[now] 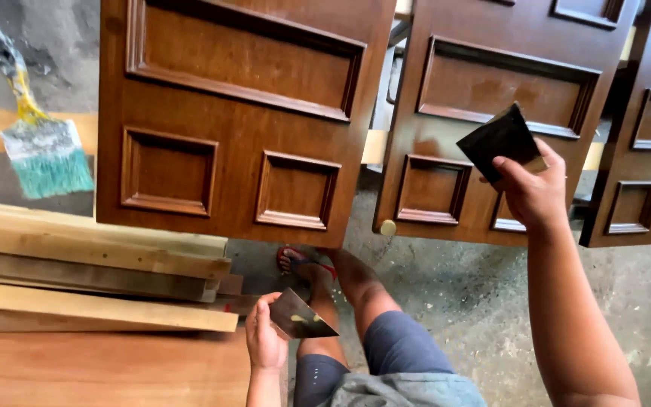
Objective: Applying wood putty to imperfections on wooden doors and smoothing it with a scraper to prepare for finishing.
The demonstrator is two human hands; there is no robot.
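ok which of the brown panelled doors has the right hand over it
The middle door. The right hand holds a dark sheet over its lower panels; the left door and the right-edge door have no hand over them.

Between the left panelled door point(242, 113) and the middle door point(491, 113) a narrow gap stays open, below the left door the concrete floor point(453, 301) is free, and stacked planks point(92, 271) block its left side.

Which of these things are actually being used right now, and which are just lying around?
In use:
left hand holding a metal scraper
right hand holding a dark square sheet
middle door beneath it

Lying about:
paintbrush
stacked planks
left door
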